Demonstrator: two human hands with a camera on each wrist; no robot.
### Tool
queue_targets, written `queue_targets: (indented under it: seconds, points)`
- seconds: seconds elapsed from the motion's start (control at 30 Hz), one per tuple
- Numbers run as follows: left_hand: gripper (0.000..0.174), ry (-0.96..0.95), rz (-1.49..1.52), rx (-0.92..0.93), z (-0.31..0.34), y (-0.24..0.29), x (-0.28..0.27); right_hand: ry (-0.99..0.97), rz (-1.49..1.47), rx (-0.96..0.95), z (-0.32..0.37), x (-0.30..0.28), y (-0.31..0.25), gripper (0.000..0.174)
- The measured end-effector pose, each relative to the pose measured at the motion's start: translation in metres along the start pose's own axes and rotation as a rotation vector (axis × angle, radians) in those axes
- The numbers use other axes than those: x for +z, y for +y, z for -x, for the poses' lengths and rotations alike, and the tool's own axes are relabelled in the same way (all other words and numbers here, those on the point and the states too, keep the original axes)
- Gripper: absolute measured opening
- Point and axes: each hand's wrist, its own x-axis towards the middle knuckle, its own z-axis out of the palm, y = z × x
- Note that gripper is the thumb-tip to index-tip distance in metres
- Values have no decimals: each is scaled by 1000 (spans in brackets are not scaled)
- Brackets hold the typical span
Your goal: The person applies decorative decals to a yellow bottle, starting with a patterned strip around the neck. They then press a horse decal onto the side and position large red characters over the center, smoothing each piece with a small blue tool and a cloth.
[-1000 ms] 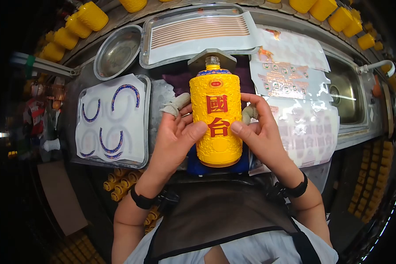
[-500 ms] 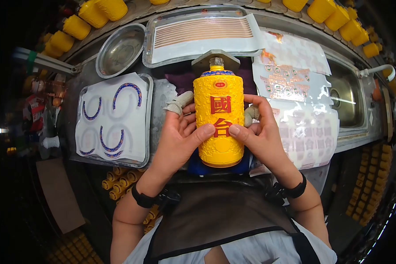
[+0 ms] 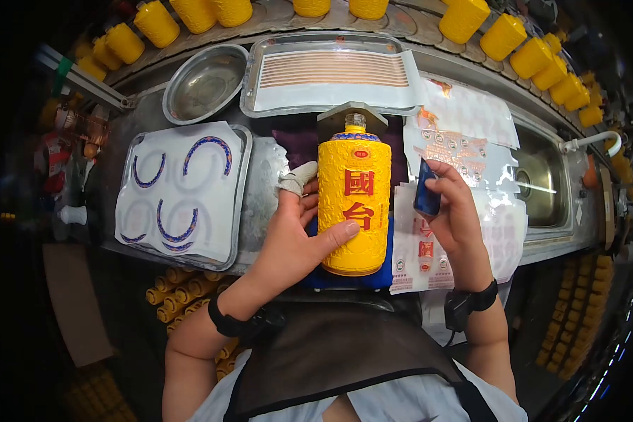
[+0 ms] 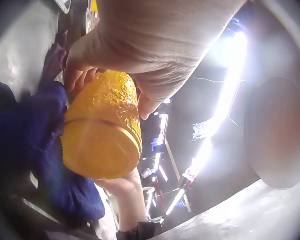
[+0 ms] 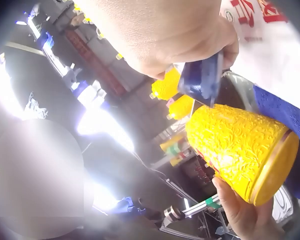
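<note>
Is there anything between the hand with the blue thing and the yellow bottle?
No, nothing visible. The right hand holds the blue piece just beside the yellow bottle, with only open space between them. The left hand grips the bottle's other side.

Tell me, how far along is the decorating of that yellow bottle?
Done, it seems: the yellow bottle already carries a blue neck band and two red characters. In hand: the left hand grips it, thumb by the lower character, while the right hand pinches a small blue piece next to it. Probably left: smoothing those labels; whether more stickers follow, I cannot tell.
</note>
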Motion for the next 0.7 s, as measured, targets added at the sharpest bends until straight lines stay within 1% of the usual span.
queue_targets:
  seconds: [0.03, 0.07, 0.17, 0.2, 0.3, 0.33, 0.43, 0.47, 0.67, 0.7]
  points:
    - [95, 1, -1, -2, 0, 0, 0, -13, 78, -58, 4, 6, 0, 36]
    - [95, 2, -2, -5, 0, 0, 0, -63, 100, -85, 9, 14, -4, 44]
    - [93, 5, 1, -5, 0, -1, 1, -58, 213, -183, 23, 39, -11, 41]
    - [92, 5, 3, -2, 0, 0, 1, -72, 255, -195, 21, 41, -10, 32]
    - [91, -5, 6, 2, 0, 2, 1, -106, 457, -193, 20, 55, -9, 26]
    - [91, -4, 6, 3, 0, 2, 1, -111, 496, -199, 22, 63, -9, 30]
    - [91, 9, 19, 5, 0, 3, 1, -96, 796, -341, 17, 69, -3, 34]
    - [91, 15, 28, 4, 0, 3, 2, -80, 824, -411, 15, 74, 0, 39]
    - [89, 20, 43, 23, -1, 1, 3, -23, 893, -535, 11, 81, 6, 41]
    - [89, 19, 49, 27, -1, 1, 3, -18, 906, -533, 11, 82, 5, 41]
